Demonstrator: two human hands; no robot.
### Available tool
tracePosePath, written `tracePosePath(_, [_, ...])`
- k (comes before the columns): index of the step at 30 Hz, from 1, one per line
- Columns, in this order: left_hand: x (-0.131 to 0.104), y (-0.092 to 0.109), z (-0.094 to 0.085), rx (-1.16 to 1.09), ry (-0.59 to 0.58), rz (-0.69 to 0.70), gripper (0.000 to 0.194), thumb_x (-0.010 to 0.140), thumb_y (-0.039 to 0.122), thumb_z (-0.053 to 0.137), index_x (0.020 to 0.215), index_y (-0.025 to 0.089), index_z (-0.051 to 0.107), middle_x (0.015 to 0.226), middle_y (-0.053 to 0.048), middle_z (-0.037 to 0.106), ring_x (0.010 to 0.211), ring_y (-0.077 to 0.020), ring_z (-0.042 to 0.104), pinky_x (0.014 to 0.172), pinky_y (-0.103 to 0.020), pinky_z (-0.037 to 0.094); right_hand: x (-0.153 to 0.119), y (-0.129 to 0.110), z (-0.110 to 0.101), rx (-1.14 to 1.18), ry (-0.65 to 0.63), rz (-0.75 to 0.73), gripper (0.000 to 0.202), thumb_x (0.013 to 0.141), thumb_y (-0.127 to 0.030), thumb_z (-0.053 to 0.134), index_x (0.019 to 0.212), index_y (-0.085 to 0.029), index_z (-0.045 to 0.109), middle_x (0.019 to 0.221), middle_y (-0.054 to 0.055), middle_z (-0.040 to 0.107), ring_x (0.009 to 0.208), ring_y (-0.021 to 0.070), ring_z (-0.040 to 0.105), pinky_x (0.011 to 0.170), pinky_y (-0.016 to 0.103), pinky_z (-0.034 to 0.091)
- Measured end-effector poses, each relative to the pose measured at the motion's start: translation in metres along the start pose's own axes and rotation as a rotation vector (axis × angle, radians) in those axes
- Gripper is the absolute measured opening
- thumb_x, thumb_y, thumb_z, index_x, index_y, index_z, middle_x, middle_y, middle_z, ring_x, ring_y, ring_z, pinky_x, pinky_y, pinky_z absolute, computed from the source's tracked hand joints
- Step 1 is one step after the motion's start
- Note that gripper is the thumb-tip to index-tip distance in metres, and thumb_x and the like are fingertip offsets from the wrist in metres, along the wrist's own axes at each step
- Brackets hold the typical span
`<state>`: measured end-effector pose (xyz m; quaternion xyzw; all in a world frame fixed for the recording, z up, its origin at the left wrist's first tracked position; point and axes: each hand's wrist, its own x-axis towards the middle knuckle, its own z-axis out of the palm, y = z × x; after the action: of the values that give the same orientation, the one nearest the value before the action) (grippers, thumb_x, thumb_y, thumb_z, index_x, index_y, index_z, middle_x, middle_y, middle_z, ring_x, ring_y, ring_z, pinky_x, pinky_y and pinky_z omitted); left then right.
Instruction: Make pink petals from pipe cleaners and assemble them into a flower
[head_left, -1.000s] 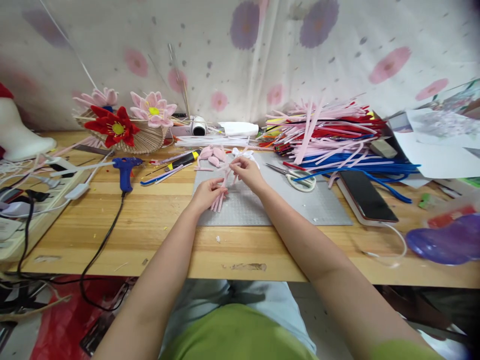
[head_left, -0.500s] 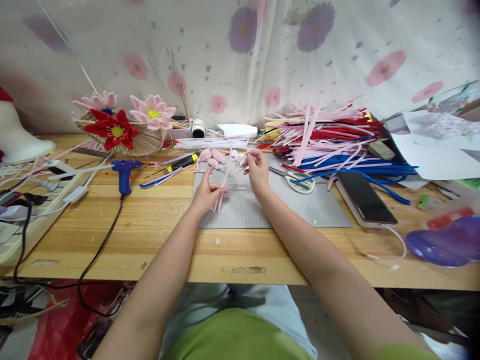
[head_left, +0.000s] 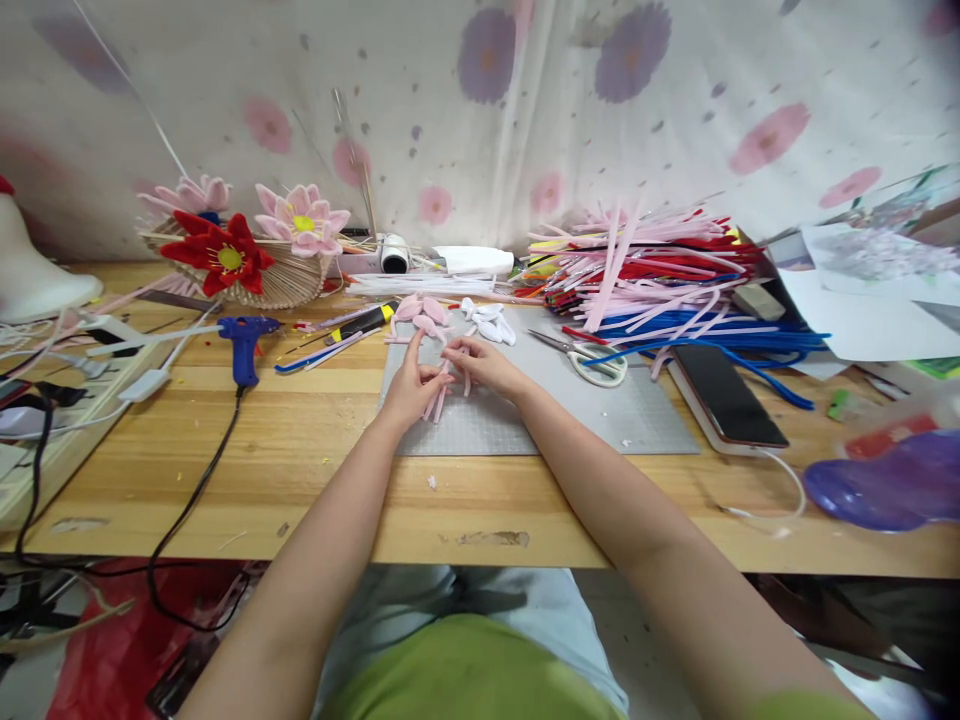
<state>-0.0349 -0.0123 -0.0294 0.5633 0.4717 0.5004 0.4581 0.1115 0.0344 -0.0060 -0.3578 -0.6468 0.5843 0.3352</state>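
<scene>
Over the grey cutting mat [head_left: 510,425], my left hand [head_left: 411,388] pinches several short pale pink pipe cleaners [head_left: 437,408] that point down toward me. My right hand [head_left: 484,366] is close beside it, its fingers closed on the same pink pipe cleaners near their upper part. Pink petal shapes [head_left: 421,312] lie just beyond my left fingertips. White petal shapes [head_left: 487,322] rest on the mat behind my right hand. Scissors [head_left: 598,366] with pale handles lie on the mat to the right.
A blue glue gun [head_left: 244,350] stands left on the wooden table [head_left: 300,500], its black cord trailing forward. Pipe cleaners [head_left: 637,270] are heaped at the back right. A phone [head_left: 731,395] lies right of the mat. Flowers [head_left: 229,258] stand at the back left.
My right hand has come down and left to meet my left hand, bending the pink strands' upper ends with it. The white petals are now uncovered. The view has shifted slightly.
</scene>
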Motion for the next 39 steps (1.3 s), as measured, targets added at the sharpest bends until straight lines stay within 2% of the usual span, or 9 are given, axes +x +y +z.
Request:
tracePosePath(4, [-0.001,0.0,0.0,-0.006,-0.027,0.035,0.093,0.069,0.02,0.063,0.143,0.023,0.007,0.08,-0.002,0.07,0.066,-0.0127,0.065,0.067,-0.026,0.049,0.004,0.005,0.006,0.018,0.041,-0.046,0.026,0.072,-0.041,0.059,0.084,-0.018,0.057,0.065,-0.003,0.054,0.056,0.0084,0.05,0.052,0.021,0.042])
tracePosePath(7, [0.002,-0.003,0.001,-0.072,-0.001,0.033,0.094,0.067,0.018,0.065,0.143,0.024,0.009,0.084,-0.003,0.07,0.069,-0.0131,0.065,0.068,-0.026,0.049,0.009,0.009,0.008,0.033,0.145,-0.09,0.029,0.078,-0.042,0.051,0.095,-0.019,0.056,0.073,-0.001,0.057,0.052,0.0068,0.047,0.048,0.02,0.04])
tracePosePath(11, [0.005,-0.003,0.001,-0.15,0.012,-0.027,0.094,0.066,0.019,0.067,0.142,0.023,0.012,0.081,-0.004,0.071,0.065,-0.0136,0.065,0.064,-0.025,0.049,0.01,0.009,0.007,-0.006,0.164,-0.107,0.041,0.08,-0.041,0.05,0.116,-0.021,0.046,0.066,-0.003,0.055,0.041,0.0048,0.037,0.04,0.019,0.032])
tracePosePath(14, [0.007,-0.001,0.002,-0.191,-0.011,-0.094,0.09,0.065,0.023,0.068,0.14,0.022,0.018,0.078,-0.003,0.07,0.06,-0.014,0.064,0.06,-0.025,0.048,0.007,0.006,0.007,0.018,0.148,-0.147,0.049,0.076,-0.039,0.056,0.12,-0.02,0.043,0.062,-0.004,0.052,0.044,0.006,0.042,0.044,0.02,0.035])
tracePosePath(19, [0.007,0.003,0.002,-0.175,-0.019,-0.139,0.056,0.061,0.029,0.071,0.113,0.016,0.053,0.079,-0.005,0.069,0.063,-0.0153,0.064,0.058,-0.025,0.048,0.005,0.006,0.005,0.044,0.198,-0.16,0.034,0.07,-0.043,0.061,0.093,-0.018,0.055,0.059,-0.005,0.048,0.05,0.0069,0.043,0.046,0.019,0.033])
tracePosePath(23, [0.006,0.004,0.004,-0.123,0.016,-0.169,0.035,0.064,0.036,0.068,0.09,0.015,0.06,0.079,-0.005,0.068,0.063,-0.0172,0.064,0.054,-0.025,0.047,0.009,0.008,0.002,-0.03,0.309,-0.136,0.029,0.067,-0.044,0.061,0.063,-0.017,0.051,0.053,-0.005,0.043,0.048,0.0061,0.036,0.045,0.02,0.029])
tracePosePath(28, [0.006,0.001,0.003,-0.029,0.108,-0.17,0.029,0.074,0.042,0.053,0.08,0.014,0.06,0.072,-0.003,0.065,0.059,-0.0167,0.062,0.051,-0.025,0.045,0.011,0.009,0.002,-0.059,0.353,-0.141,0.03,0.065,-0.044,0.061,0.059,-0.017,0.05,0.052,-0.004,0.045,0.05,0.0073,0.04,0.049,0.021,0.032])
tracePosePath(32, [0.006,0.0,-0.003,0.296,0.179,-0.058,0.027,0.077,0.036,0.049,0.076,0.014,0.063,0.064,0.0,0.062,0.06,-0.0125,0.056,0.057,-0.023,0.04,0.012,0.007,-0.003,0.009,0.422,-0.107,0.031,0.066,-0.046,0.059,0.062,-0.018,0.048,0.055,-0.003,0.049,0.052,0.0083,0.045,0.047,0.021,0.035])
tracePosePath(39, [-0.001,0.014,-0.016,0.423,0.12,0.09,0.022,0.074,0.032,0.053,0.072,0.016,0.067,0.059,0.002,0.061,0.056,-0.011,0.051,0.053,-0.021,0.034,0.012,0.007,-0.006,0.027,0.469,-0.115,0.027,0.069,-0.042,0.058,0.061,-0.018,0.048,0.056,-0.003,0.049,0.053,0.0087,0.048,0.046,0.02,0.038])
